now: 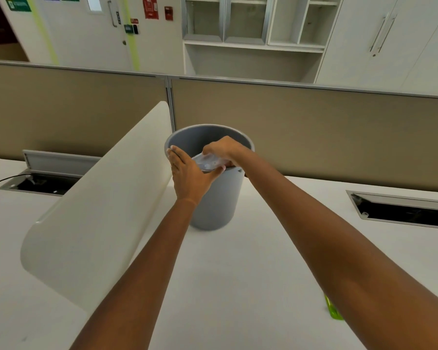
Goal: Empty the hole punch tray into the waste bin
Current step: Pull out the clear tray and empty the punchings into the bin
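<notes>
So the white desk (238, 261) is the big flat thing here, smooth matte laminate, with a curved cream divider panel (94, 205) running along the left and a cable cutout (402, 210) set into the top on the right. The grey waste bin (214, 198) is standing right on the desk instead of the floor, my guess is so the bits drop straight in without any bending down. It's a plain round plastic tub, slightly tapered, matte with a thin rolled rim.

Both arms reach out over it. The left hand (187, 176) is flat-ish and open-fingered, pressed against the near rim and the underside of the tray, looks like it's steadying things. The right hand (221, 150) is curled closed around the clear hole punch tray (208, 163), pinching it from above.

The tray sits right over the bin's mouth, tilted, touching the near rim (it's see-through plastic, a bit blurry, so I can't tell whether confetti is left inside).

There's also a sliver of something bright green (333, 309) poking out under the right forearm, can't say what.
</notes>
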Action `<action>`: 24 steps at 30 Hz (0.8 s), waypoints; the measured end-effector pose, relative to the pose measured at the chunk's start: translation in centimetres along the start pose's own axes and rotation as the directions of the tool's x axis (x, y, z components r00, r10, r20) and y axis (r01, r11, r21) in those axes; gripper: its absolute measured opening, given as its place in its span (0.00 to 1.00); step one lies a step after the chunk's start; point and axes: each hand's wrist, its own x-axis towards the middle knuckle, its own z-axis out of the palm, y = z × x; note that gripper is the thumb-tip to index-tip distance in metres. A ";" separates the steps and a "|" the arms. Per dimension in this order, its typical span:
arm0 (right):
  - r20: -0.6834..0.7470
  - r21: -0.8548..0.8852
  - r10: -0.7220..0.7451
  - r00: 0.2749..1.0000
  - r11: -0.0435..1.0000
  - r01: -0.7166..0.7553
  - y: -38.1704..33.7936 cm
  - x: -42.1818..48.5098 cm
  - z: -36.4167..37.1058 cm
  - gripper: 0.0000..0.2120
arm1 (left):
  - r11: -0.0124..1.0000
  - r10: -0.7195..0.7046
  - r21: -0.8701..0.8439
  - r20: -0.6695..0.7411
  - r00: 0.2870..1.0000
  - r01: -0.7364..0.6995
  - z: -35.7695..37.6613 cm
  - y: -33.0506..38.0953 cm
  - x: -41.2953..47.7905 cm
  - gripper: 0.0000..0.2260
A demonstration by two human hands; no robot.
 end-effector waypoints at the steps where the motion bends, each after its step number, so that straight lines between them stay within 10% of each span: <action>1: 0.019 -0.001 -0.013 1.000 1.000 0.013 0.0 0.0 -0.1 0.19 | 1.000 0.001 0.011 0.000 1.000 -0.001 0.0 0.0 0.0 0.53; 15: 0.025 -0.159 -0.205 0.978 0.966 0.206 1.5 0.2 -1.1 0.20 | 0.999 0.019 0.038 0.003 1.000 -0.020 -0.1 -0.1 -0.1 0.52; 24: -0.118 0.366 -0.031 0.993 0.928 0.073 3.3 0.1 -1.9 0.18 | 1.000 0.007 0.022 0.012 1.000 -0.007 0.0 0.0 -0.2 0.52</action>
